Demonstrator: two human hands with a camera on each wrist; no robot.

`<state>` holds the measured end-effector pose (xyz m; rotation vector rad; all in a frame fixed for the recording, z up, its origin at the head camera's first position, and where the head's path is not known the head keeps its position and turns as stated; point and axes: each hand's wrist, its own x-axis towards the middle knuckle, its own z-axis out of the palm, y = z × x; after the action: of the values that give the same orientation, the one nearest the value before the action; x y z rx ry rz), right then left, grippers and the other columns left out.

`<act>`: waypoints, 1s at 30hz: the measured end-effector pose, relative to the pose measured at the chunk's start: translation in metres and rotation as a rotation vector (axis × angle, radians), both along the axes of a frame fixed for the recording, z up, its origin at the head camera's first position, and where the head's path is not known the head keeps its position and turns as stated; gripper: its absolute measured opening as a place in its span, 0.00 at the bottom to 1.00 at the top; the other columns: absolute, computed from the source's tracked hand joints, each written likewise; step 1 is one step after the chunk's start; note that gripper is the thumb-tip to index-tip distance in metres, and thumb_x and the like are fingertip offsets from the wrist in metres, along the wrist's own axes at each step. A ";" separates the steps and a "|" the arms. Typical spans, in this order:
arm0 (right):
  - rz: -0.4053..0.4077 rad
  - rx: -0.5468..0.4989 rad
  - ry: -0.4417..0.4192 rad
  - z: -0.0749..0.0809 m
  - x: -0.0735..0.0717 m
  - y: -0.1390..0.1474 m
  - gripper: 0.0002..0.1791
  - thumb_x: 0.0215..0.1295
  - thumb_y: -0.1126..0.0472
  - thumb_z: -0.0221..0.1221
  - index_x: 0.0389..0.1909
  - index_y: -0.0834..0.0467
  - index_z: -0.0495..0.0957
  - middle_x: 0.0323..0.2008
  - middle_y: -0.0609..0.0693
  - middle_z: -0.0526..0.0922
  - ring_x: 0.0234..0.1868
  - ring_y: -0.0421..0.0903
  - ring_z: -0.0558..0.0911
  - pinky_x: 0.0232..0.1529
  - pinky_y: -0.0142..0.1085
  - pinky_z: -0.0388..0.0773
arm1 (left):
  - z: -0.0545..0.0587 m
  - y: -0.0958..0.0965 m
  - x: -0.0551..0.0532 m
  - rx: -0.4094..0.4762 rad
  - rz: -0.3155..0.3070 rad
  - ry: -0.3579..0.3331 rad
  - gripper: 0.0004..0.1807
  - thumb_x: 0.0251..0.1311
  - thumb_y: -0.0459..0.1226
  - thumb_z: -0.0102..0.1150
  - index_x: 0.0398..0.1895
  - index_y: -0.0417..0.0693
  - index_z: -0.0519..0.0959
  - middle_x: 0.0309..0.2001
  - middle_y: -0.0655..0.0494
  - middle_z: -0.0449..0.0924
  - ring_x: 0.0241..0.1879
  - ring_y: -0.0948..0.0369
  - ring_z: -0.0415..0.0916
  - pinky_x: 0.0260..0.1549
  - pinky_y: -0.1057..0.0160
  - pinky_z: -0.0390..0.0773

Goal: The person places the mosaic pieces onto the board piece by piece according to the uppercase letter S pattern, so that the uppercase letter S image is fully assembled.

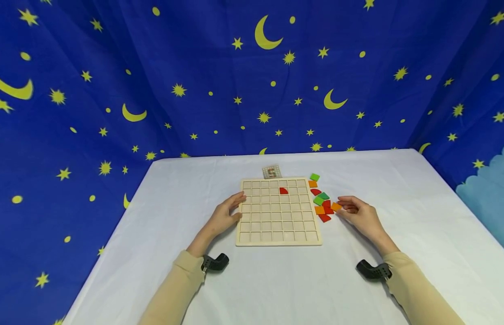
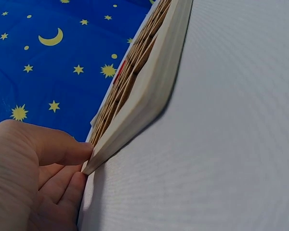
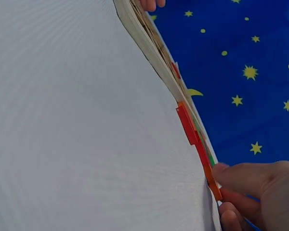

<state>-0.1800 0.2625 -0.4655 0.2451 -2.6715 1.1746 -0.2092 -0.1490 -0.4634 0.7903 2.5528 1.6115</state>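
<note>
A pale wooden grid board [image 1: 278,243] lies on the table, one red quarter-round tile [image 1: 283,191] in a cell of its upper rows. My left hand [image 1: 225,214] holds the board's left edge, its thumb over the rim in the left wrist view. On the right side, my right hand [image 1: 361,216] pinches an orange square tile [image 1: 336,206] between thumb and fingers, at the outer side of a loose tile pile. Red quarter-round tiles [image 1: 324,218], green tiles [image 1: 319,201] and another orange tile [image 1: 319,210] lie along the board's right edge.
A small card with a grid pattern [image 1: 272,171] lies just behind the board. White cloth [image 1: 276,284] covers the table. A blue curtain with moons and stars [image 1: 219,67] hangs around it. Each wrist wears a black camera mount [image 1: 216,262].
</note>
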 end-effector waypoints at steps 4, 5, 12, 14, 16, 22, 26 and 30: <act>0.002 0.062 0.065 -0.002 0.000 -0.001 0.20 0.53 0.71 0.65 0.49 0.66 0.77 0.41 0.60 0.83 0.38 0.53 0.80 0.37 0.27 0.79 | -0.002 -0.001 -0.001 0.014 -0.019 0.011 0.35 0.53 0.18 0.55 0.67 0.28 0.58 0.61 0.35 0.67 0.62 0.44 0.64 0.64 0.52 0.63; 0.001 0.072 0.081 -0.002 0.000 -0.001 0.20 0.53 0.72 0.65 0.48 0.66 0.77 0.40 0.60 0.83 0.37 0.53 0.81 0.37 0.29 0.80 | -0.002 -0.001 -0.001 0.013 -0.025 0.020 0.35 0.53 0.18 0.55 0.67 0.28 0.58 0.61 0.35 0.67 0.62 0.44 0.63 0.63 0.52 0.63; 0.002 0.059 0.090 0.001 -0.002 -0.002 0.20 0.53 0.72 0.65 0.49 0.66 0.77 0.40 0.60 0.83 0.36 0.52 0.81 0.34 0.21 0.77 | -0.005 -0.003 0.000 0.036 -0.048 0.098 0.35 0.53 0.20 0.55 0.67 0.30 0.59 0.60 0.37 0.69 0.61 0.48 0.66 0.62 0.58 0.66; 0.005 0.030 0.071 0.005 -0.002 -0.001 0.20 0.54 0.71 0.65 0.50 0.66 0.77 0.42 0.60 0.82 0.37 0.53 0.81 0.34 0.17 0.75 | -0.005 -0.004 0.000 0.047 -0.057 0.104 0.35 0.53 0.20 0.54 0.67 0.30 0.59 0.60 0.37 0.69 0.61 0.49 0.66 0.62 0.59 0.66; 0.007 -0.001 0.055 0.010 -0.004 0.000 0.20 0.55 0.71 0.64 0.51 0.66 0.77 0.43 0.61 0.82 0.37 0.53 0.81 0.34 0.16 0.74 | -0.005 -0.004 0.000 0.039 -0.055 0.088 0.35 0.53 0.19 0.54 0.67 0.30 0.59 0.60 0.36 0.69 0.61 0.48 0.66 0.63 0.58 0.65; 0.013 -0.053 0.051 0.026 -0.011 -0.001 0.19 0.58 0.71 0.62 0.52 0.66 0.76 0.44 0.62 0.82 0.39 0.55 0.81 0.37 0.14 0.74 | -0.001 -0.002 0.000 0.008 -0.019 0.037 0.35 0.52 0.17 0.56 0.66 0.27 0.59 0.60 0.34 0.68 0.61 0.43 0.65 0.62 0.51 0.65; 0.037 -0.077 0.049 0.037 -0.019 -0.009 0.21 0.58 0.70 0.62 0.53 0.66 0.75 0.44 0.62 0.81 0.40 0.55 0.81 0.38 0.14 0.73 | -0.001 -0.001 0.000 0.019 -0.011 0.028 0.35 0.52 0.17 0.56 0.66 0.27 0.59 0.60 0.34 0.69 0.61 0.44 0.65 0.63 0.52 0.64; 0.064 -0.108 0.023 0.046 -0.026 -0.023 0.21 0.59 0.68 0.63 0.54 0.65 0.75 0.45 0.61 0.81 0.41 0.54 0.82 0.38 0.15 0.74 | -0.002 -0.001 -0.001 0.008 -0.010 0.012 0.35 0.53 0.18 0.56 0.67 0.29 0.59 0.61 0.36 0.68 0.62 0.46 0.65 0.63 0.55 0.64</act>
<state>-0.2065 0.2396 -0.4192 0.3271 -2.5886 1.3216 -0.2099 -0.1500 -0.4654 0.8151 2.5476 1.6199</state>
